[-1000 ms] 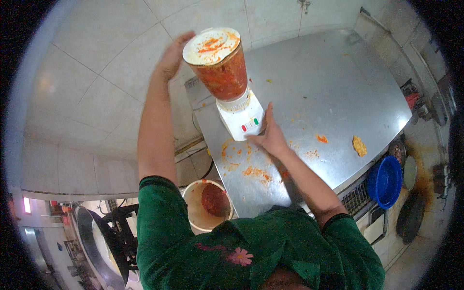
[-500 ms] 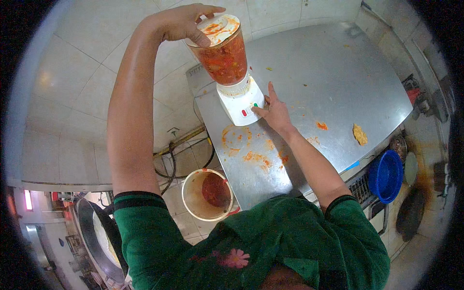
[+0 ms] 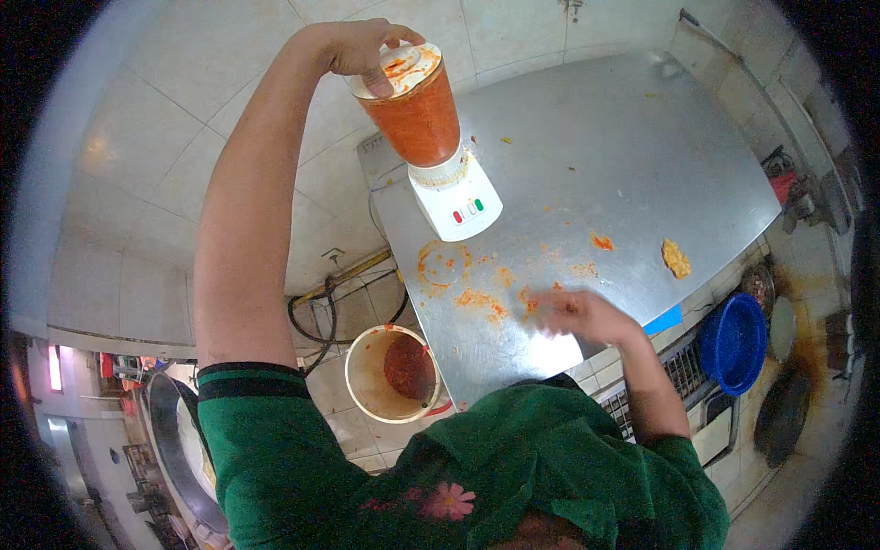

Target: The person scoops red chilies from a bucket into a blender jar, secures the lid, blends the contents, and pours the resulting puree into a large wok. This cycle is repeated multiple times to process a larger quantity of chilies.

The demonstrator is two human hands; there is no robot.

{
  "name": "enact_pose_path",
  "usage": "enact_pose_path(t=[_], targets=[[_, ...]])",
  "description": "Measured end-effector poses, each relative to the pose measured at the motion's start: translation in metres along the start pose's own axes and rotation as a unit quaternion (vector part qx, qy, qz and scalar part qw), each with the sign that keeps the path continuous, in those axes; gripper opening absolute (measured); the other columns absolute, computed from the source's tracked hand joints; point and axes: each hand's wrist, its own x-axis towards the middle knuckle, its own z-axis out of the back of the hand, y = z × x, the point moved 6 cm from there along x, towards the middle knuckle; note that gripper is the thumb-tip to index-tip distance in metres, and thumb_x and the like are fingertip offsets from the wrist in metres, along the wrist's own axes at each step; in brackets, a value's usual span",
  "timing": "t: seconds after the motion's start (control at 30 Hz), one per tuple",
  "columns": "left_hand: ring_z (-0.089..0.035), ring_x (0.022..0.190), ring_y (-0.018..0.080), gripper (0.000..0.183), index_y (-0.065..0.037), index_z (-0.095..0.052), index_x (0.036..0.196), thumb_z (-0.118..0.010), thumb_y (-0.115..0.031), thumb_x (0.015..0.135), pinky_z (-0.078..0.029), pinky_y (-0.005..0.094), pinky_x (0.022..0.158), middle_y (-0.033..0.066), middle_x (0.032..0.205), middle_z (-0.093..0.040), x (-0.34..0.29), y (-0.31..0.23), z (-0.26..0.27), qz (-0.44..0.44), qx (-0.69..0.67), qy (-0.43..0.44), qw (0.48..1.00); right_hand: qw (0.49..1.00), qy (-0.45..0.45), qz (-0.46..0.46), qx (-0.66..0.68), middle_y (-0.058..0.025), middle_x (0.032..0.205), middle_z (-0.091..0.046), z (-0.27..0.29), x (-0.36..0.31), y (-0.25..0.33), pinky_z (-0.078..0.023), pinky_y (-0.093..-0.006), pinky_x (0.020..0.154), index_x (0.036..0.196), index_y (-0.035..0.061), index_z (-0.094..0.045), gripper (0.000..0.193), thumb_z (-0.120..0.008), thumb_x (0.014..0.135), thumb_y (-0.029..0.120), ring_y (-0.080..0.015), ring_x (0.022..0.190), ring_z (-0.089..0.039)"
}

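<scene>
A blender jar (image 3: 422, 124) filled with orange-red sauce stands upright on its white base (image 3: 449, 197), near the left side of a steel table (image 3: 605, 119). Over the sauce-smeared white lid (image 3: 420, 66) my left hand (image 3: 362, 50) is closed, thumb on the near side and fingers across the top. Red and green buttons show on the front of the base. My right hand (image 3: 582, 316) is above the table's near part, away from the blender; motion smears its fingers. Beneath it lie orange smears of sauce (image 3: 481, 301).
A cream bucket (image 3: 365, 390) with red paste inside stands on the floor left of the table. A yellowish food scrap (image 3: 676, 258) lies at the table's right. Beyond that edge is a blue basin (image 3: 733, 344). A black hose (image 3: 321, 321) hangs at the left.
My right hand has left the blender's buttons and drawn back toward me. The chunky contents of the jar now look smooth and evenly orange. My left hand stays on the lid.
</scene>
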Motion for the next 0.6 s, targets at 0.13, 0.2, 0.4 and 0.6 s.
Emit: enact_pose_path(t=[0.13, 0.2, 0.4, 0.6], targets=[[-0.051, 0.128, 0.0382, 0.112, -0.024, -0.050, 0.147, -0.089, -0.006, 0.043, -0.043, 0.0518, 0.111, 0.0155, 0.142, -0.051, 0.000, 0.000, -0.002, 0.002, -0.002, 0.007, 1.000, 0.981, 0.119, -0.151, 0.040, -0.0098, 0.087, -0.073, -0.014, -0.075, -0.122, -0.057, -0.0303, 0.063, 0.123, 0.0047, -0.068, 0.035, -0.065, 0.099, 0.029, -0.0155, 0.071, -0.070], [-0.051, 0.126, 0.0374, 0.114, -0.025, -0.050, 0.147, -0.089, -0.009, 0.041, -0.044, 0.0518, 0.110, 0.0141, 0.142, -0.050, 0.001, 0.001, -0.002, 0.008, -0.009, 0.013, 1.000, 0.966, 0.000, -0.259, 0.004, -0.0149, 0.091, -0.073, -0.005, -0.110, -0.219, -0.059, -0.0312, 0.066, 0.119, 0.0048, -0.068, 0.036, -0.066, 0.097, 0.033, -0.0178, 0.072, -0.071], [-0.049, 0.130, 0.0390, 0.115, -0.025, -0.049, 0.147, -0.089, -0.004, 0.041, -0.043, 0.0517, 0.112, 0.0139, 0.144, -0.049, 0.003, 0.004, -0.002, 0.019, -0.033, 0.024, 0.999, 0.975, -0.011, -0.161, -0.151, -0.0141, 0.100, -0.073, -0.040, -0.180, -0.439, -0.060, -0.0388, 0.067, 0.124, 0.0003, -0.062, 0.050, -0.062, 0.096, 0.041, -0.0241, 0.079, -0.071], [-0.050, 0.129, 0.0401, 0.115, -0.024, -0.049, 0.147, -0.090, -0.003, 0.042, -0.043, 0.0509, 0.113, 0.0153, 0.145, -0.048, 0.005, 0.006, -0.003, 0.023, -0.023, 0.021, 0.999, 0.958, 0.023, -0.235, -0.165, -0.0156, 0.103, -0.072, -0.050, -0.215, -0.496, -0.059, -0.0416, 0.075, 0.126, 0.0007, -0.061, 0.048, -0.055, 0.098, 0.039, -0.0266, 0.086, -0.071]])
